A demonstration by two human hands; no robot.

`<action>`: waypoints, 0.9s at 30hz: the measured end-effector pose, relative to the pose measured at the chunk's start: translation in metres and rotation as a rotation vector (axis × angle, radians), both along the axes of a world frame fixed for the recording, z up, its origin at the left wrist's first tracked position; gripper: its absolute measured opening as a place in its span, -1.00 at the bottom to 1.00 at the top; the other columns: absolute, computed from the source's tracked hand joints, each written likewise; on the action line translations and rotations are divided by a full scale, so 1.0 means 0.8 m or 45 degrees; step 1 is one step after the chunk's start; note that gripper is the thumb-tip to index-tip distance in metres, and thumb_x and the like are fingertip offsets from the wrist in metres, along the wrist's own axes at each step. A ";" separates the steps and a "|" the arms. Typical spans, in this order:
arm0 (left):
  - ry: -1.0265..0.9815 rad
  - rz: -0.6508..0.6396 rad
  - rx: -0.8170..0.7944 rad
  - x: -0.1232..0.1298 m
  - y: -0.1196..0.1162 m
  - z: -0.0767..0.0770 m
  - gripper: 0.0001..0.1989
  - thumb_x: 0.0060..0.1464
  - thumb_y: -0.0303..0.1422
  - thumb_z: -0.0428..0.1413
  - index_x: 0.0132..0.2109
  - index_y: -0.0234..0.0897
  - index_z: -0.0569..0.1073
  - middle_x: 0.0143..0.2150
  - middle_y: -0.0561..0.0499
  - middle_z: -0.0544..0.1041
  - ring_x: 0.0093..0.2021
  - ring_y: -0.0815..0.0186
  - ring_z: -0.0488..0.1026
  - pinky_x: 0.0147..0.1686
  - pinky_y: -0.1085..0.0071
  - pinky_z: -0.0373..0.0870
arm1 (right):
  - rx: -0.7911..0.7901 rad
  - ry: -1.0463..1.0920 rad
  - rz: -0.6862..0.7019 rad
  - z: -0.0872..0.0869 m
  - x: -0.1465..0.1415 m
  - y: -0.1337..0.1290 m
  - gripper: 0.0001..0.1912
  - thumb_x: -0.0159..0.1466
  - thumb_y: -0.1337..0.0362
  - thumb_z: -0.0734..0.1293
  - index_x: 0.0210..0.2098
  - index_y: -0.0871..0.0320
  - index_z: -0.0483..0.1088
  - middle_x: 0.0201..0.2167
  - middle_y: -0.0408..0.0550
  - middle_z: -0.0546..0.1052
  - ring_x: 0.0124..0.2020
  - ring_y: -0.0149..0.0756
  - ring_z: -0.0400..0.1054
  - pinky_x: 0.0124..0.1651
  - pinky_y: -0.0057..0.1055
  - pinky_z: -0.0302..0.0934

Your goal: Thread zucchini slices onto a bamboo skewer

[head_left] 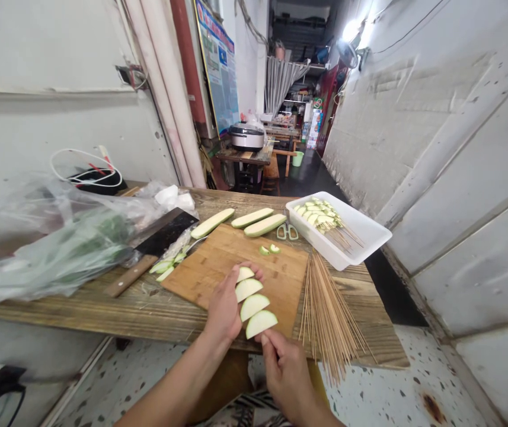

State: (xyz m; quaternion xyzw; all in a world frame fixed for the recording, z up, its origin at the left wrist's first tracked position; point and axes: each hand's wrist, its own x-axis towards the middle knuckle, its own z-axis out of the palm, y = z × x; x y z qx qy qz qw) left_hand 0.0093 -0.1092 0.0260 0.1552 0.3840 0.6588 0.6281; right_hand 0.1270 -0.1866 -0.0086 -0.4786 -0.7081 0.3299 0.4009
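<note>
Several half-moon zucchini slices (255,306) sit in a row, apparently threaded on one skewer, over the near edge of the wooden cutting board (191,270). My left hand (224,305) is closed around the left side of the row, its fingertips behind the farthest slice. Below the nearest slice, my right hand (287,362) pinches the near end of the skewer, which the fingers mostly hide. Two small zucchini offcuts (269,249) lie on the board. Beyond it rest peeled zucchini halves (265,225) and a pair of scissors (287,231).
Loose bamboo skewers (327,320) fan out right of the board. A white tray (369,234) behind them holds finished zucchini skewers (318,214). On the left lie a cleaver (165,234), zucchini trimmings (169,264) and a plastic bag (58,237) of greens. Walls flank the table.
</note>
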 end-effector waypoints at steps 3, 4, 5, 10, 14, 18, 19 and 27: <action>0.014 0.000 -0.012 0.002 -0.001 -0.001 -0.73 0.03 -0.27 0.11 -0.15 -0.35 0.43 -0.27 -0.07 0.54 -0.28 0.30 0.51 -0.19 0.37 0.44 | 0.012 -0.026 -0.006 0.002 0.001 0.000 -0.70 0.32 0.33 0.06 -0.38 0.19 0.38 -0.53 -0.07 0.47 -0.52 -0.35 0.34 -0.44 -0.52 0.11; 0.018 -0.002 -0.011 0.002 -0.001 -0.001 -0.73 0.02 -0.26 0.12 -0.15 -0.34 0.43 -0.27 -0.07 0.54 -0.28 0.29 0.51 -0.19 0.36 0.44 | 0.015 -0.038 -0.008 0.002 0.001 0.000 -0.70 0.32 0.33 0.06 -0.39 0.19 0.37 -0.53 -0.07 0.47 -0.52 -0.35 0.34 -0.43 -0.52 0.11; 0.023 -0.003 -0.007 0.002 -0.001 -0.001 -0.73 0.02 -0.26 0.12 -0.16 -0.34 0.43 -0.27 -0.06 0.54 -0.27 0.29 0.51 -0.19 0.35 0.44 | 0.017 -0.048 -0.012 0.002 0.001 0.000 -0.70 0.32 0.34 0.06 -0.40 0.18 0.37 -0.54 -0.08 0.46 -0.52 -0.35 0.34 -0.43 -0.52 0.11; 0.031 -0.019 0.042 0.002 -0.002 -0.003 -0.75 0.02 -0.25 0.12 -0.19 -0.33 0.44 -0.29 -0.04 0.54 -0.26 0.28 0.51 -0.14 0.33 0.42 | 0.038 -0.055 -0.023 0.003 0.000 -0.001 -0.71 0.31 0.34 0.06 -0.42 0.17 0.35 -0.56 -0.10 0.45 -0.55 -0.35 0.33 -0.46 -0.51 0.09; 0.037 -0.010 0.046 0.001 -0.002 -0.002 -0.75 0.01 -0.26 0.12 -0.20 -0.33 0.44 -0.30 -0.04 0.54 -0.26 0.28 0.51 -0.17 0.35 0.42 | 0.033 -0.042 -0.030 0.003 -0.001 -0.001 -0.71 0.31 0.34 0.06 -0.43 0.17 0.33 -0.58 -0.11 0.42 -0.57 -0.36 0.31 -0.48 -0.52 0.08; 0.063 -0.016 0.066 0.002 -0.004 0.000 -0.76 0.02 -0.26 0.12 -0.21 -0.34 0.45 -0.30 -0.05 0.54 -0.30 0.29 0.50 -0.21 0.37 0.43 | 0.037 -0.045 -0.026 0.001 -0.001 0.001 -0.72 0.32 0.34 0.06 -0.43 0.16 0.32 -0.57 -0.11 0.42 -0.56 -0.36 0.30 -0.46 -0.52 0.08; 0.067 -0.025 0.074 0.003 -0.005 0.001 -0.77 0.02 -0.26 0.11 -0.21 -0.34 0.45 -0.30 -0.05 0.53 -0.30 0.30 0.50 -0.23 0.38 0.43 | 0.036 -0.045 -0.021 0.000 -0.002 0.001 -0.72 0.32 0.34 0.06 -0.43 0.16 0.32 -0.56 -0.11 0.42 -0.55 -0.36 0.30 -0.45 -0.52 0.08; -0.088 -0.067 0.000 -0.004 0.003 0.001 -0.79 0.08 -0.29 0.07 -0.18 -0.32 0.44 -0.24 -0.07 0.53 -0.21 0.28 0.49 -0.19 0.35 0.45 | 0.096 -0.041 -0.060 -0.011 -0.007 0.007 -0.70 0.33 0.33 0.06 -0.42 0.19 0.34 -0.57 -0.10 0.41 -0.57 -0.37 0.29 -0.47 -0.51 0.08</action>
